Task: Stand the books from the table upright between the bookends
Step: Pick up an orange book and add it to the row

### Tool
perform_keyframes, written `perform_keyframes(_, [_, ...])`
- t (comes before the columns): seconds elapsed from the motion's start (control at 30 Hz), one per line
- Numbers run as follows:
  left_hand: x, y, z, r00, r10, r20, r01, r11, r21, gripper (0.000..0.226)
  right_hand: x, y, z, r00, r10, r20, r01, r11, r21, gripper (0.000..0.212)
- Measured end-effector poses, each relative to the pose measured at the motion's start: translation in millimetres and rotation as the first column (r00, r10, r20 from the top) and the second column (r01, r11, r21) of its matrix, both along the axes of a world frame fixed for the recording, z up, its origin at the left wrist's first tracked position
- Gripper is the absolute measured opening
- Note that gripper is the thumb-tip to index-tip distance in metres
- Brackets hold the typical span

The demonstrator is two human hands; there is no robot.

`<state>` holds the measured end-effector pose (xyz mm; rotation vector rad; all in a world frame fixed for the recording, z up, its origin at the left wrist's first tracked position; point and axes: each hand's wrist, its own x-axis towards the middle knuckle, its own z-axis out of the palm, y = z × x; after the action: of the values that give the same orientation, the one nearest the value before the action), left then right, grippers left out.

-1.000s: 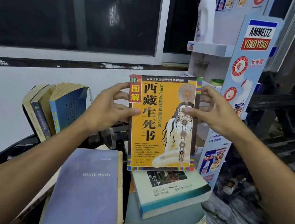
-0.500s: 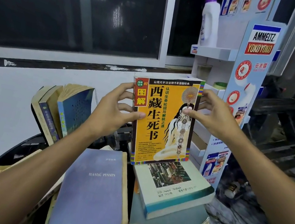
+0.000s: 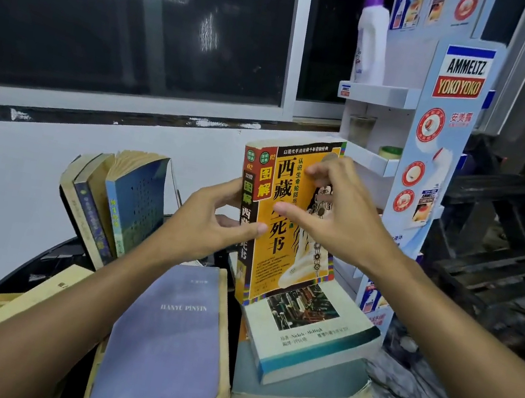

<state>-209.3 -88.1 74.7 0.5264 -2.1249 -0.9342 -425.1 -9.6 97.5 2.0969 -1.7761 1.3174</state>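
Observation:
I hold an orange book [image 3: 282,257] with Chinese title upright in the air above the table. My left hand [image 3: 211,228] grips its dark spine, thumb on the front cover. My right hand [image 3: 338,215] lies over the front cover with fingers spread, touching it. To the left, three books [image 3: 114,205] stand leaning together at the back of the round black table [image 3: 45,263]; the bookends themselves are hard to make out. A purple "Hanyu Pinyin" book [image 3: 168,339] lies flat below my left arm. A white book with a teal edge [image 3: 311,335] lies on a thicker grey-blue one [image 3: 301,393].
A white and blue cardboard display shelf [image 3: 435,151] stands right behind the orange book, with a white bottle [image 3: 371,36] on its top shelf. A dark window and a white wall run along the back. More yellowish books [image 3: 3,305] lie at the table's left edge.
The orange book has turned so its spine shows towards me. My right hand slid from the book's right edge onto the front cover. My left hand shifted onto the spine.

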Motion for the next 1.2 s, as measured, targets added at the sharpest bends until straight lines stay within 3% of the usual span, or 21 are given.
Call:
perform_keyframes(0.2, [-2.8,16.2,-15.6,1.0,-0.025,-0.013,0.024,0.997,-0.07,0.058,37.4,24.8,16.6,0.999,-0.052,0.014,0.052,0.999,-0.008,0.1])
perform_keyframes(0.43, [-14.8,34.9,-24.8,0.993,-0.103,-0.055,0.099,0.993,-0.068,0.074,37.2,44.7,26.8,0.996,-0.092,0.006,0.093,0.994,-0.058,0.08])
perform_keyframes(0.57, [-34.1,51.9,-30.1,0.993,-0.057,-0.1,0.048,0.994,-0.094,0.082,31.2,55.8,27.7,0.991,-0.128,-0.036,0.126,0.991,-0.041,0.078])
perform_keyframes(0.73, [-59.8,73.6,-37.2,0.981,-0.013,-0.194,-0.007,0.995,-0.104,0.09,20.2,64.3,29.9,0.972,-0.228,-0.052,0.227,0.974,-0.018,0.059])
perform_keyframes(1.0, [-68.6,78.3,-39.3,0.982,0.006,-0.187,-0.031,0.991,-0.13,0.095,11.4,63.2,34.6,0.947,-0.313,-0.067,0.31,0.949,-0.053,0.03])
perform_keyframes(1.1, [-62.5,76.1,-35.9,0.987,0.002,-0.16,-0.023,0.992,-0.128,0.09,13.7,61.9,35.9,0.947,-0.316,-0.057,0.312,0.948,-0.068,0.028])
perform_keyframes(1.2, [-46.3,68.1,-30.8,0.992,0.066,-0.103,-0.088,0.969,-0.229,0.063,17.4,60.6,38.9,0.942,-0.329,-0.06,0.324,0.943,-0.072,0.03])
